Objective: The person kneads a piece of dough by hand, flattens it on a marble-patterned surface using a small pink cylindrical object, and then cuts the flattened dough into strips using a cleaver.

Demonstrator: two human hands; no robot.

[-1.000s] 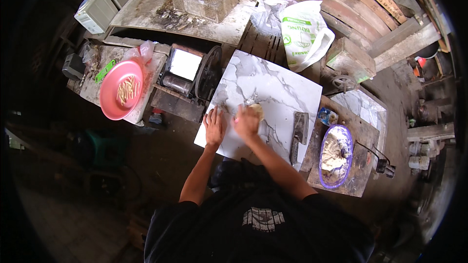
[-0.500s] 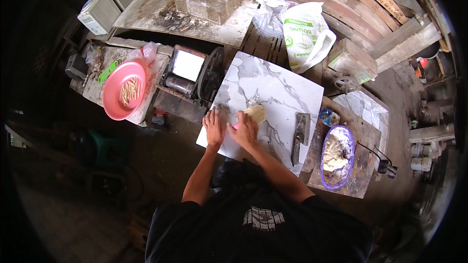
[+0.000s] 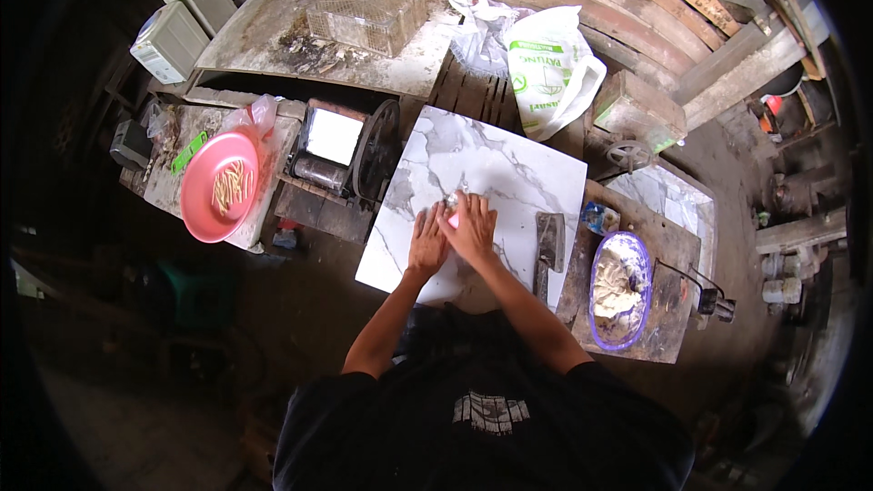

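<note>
A white marble-patterned slab [image 3: 509,173] lies in front of me on a dark bench. My right hand [image 3: 473,229] presses palm-down on a small pale piece of dough [image 3: 452,201], of which only a bit shows past my fingertips. Beside it, my left hand [image 3: 426,244] lies flat on the slab with its fingers stretched out, touching the right hand's edge. Most of the dough is hidden under my hands.
A cleaver [image 3: 549,242] lies at the slab's right edge. To its right stands a purple-rimmed bowl [image 3: 593,309] of dough. At the left are a hand-cranked roller machine [image 3: 341,150] and a pink bowl [image 3: 195,209] of dough strips. A white sack [image 3: 550,68] and a wire cage [image 3: 364,14] stand behind.
My hands have slid forward across the slab, away from my body. The right hand now covers the dough that showed between my hands before.
</note>
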